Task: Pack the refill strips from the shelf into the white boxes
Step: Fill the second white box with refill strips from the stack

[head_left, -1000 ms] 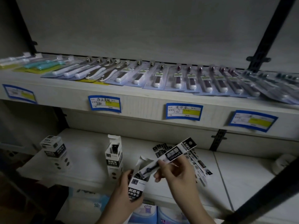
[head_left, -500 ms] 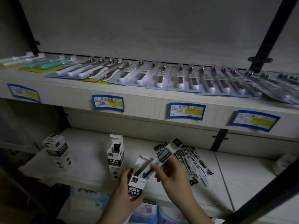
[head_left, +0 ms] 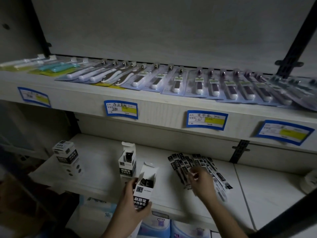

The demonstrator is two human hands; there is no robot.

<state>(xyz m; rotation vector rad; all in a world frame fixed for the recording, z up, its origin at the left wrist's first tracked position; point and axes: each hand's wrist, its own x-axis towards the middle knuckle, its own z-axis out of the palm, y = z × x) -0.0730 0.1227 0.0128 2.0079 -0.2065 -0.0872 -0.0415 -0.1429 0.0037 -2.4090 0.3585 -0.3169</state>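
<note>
I stand before the lower shelf (head_left: 171, 201), the pale board that carries all the things of this job; every place below is told from the open white box (head_left: 145, 186) I hold over its front edge. Above that box and farther back runs the upper shelf (head_left: 154, 103), with a row of blister-packed tools (head_left: 199, 83) along its top and blue price labels (head_left: 206, 120) on its front face. Well to the left of my box stands a closed white box (head_left: 66, 156), tilted a little. Just behind my box and slightly left stands a second open white box (head_left: 127, 162), upright, its top flap raised, dark strip ends showing inside. To the right of my box the loose refill strips (head_left: 192, 166) lie fanned out flat on the lower shelf, black and white, overlapping one another. My left hand (head_left: 132, 206) has its grip closed around the lower part of my box, thumb across the front, fingers behind; the box's flap stands open and dark strips show in its mouth. My right hand (head_left: 200, 182) is over the near part of the fan, fingers bent toward the strips; blur keeps me from telling whether its grip has caught one.
</note>
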